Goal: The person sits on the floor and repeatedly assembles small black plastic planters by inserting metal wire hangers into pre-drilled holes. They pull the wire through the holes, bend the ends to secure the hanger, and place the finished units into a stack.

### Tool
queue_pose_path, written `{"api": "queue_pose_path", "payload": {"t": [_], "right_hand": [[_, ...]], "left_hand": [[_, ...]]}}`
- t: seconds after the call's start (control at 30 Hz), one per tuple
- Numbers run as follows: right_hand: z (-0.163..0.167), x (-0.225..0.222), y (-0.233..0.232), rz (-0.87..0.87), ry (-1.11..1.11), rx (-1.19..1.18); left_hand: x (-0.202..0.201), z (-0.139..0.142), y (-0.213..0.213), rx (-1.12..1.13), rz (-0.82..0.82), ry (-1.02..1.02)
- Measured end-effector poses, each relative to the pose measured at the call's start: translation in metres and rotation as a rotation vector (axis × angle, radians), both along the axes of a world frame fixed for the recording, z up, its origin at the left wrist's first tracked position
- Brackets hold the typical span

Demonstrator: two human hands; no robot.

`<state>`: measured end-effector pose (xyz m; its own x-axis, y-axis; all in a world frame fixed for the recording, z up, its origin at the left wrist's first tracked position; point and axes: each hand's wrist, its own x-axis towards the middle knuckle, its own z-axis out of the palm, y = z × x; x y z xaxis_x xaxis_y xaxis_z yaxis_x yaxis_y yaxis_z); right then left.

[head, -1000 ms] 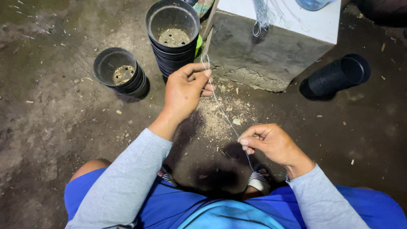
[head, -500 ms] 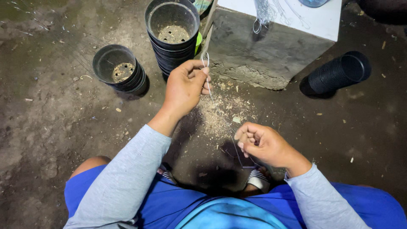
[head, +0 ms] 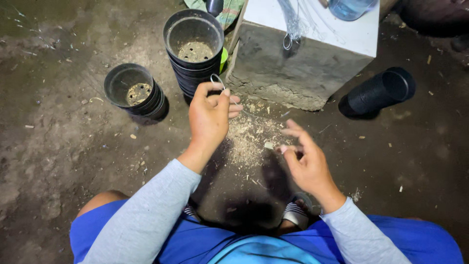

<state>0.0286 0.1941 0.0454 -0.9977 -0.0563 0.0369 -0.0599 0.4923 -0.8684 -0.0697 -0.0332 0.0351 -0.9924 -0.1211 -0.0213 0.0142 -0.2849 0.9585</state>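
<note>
Here the concrete block serves as the anchor of the scene: the person squats on the dirt floor just in front of it, so that both hands work over the patch of pale sawdust-like crumbs scattered at its foot. A bundle of thin wire hangs over the block's white top and front face, probably kept there to be close at hand. The left hand, raised near the block's lower left corner, is closed on a thin wire loop, thumb and forefinger pinched together on it so that the small loop stands up above the knuckles; the rest of the strand trails down toward the crumbs and is too fine to follow. The right hand, farther out from the block, is half open, with fingers spread and only the thumb and forefinger tips drawn near each other; whether they grip the end of the wire or a crumb cannot be told. To the left of the block stands a tall stack of black plastic pots, with a shorter stack beyond it, and to the block's right another stack lies on its side.
</note>
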Motion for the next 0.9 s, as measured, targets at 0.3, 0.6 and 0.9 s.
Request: {"api": "queue_pose_path", "payload": {"t": [0.3,0.6,0.9], "right_hand": [[0.018,0.0,0.001,0.057,0.325,-0.025],[0.035,0.007,0.002,0.277,0.802,0.7],[0.024,0.024,-0.024,0.432,0.746,0.766]], "left_hand": [[-0.008,-0.023,0.002,0.171,0.036,0.0],[-0.011,-0.019,0.001,0.16,0.081,-0.001],[-0.017,-0.018,0.001,0.274,0.071,0.027]]}}
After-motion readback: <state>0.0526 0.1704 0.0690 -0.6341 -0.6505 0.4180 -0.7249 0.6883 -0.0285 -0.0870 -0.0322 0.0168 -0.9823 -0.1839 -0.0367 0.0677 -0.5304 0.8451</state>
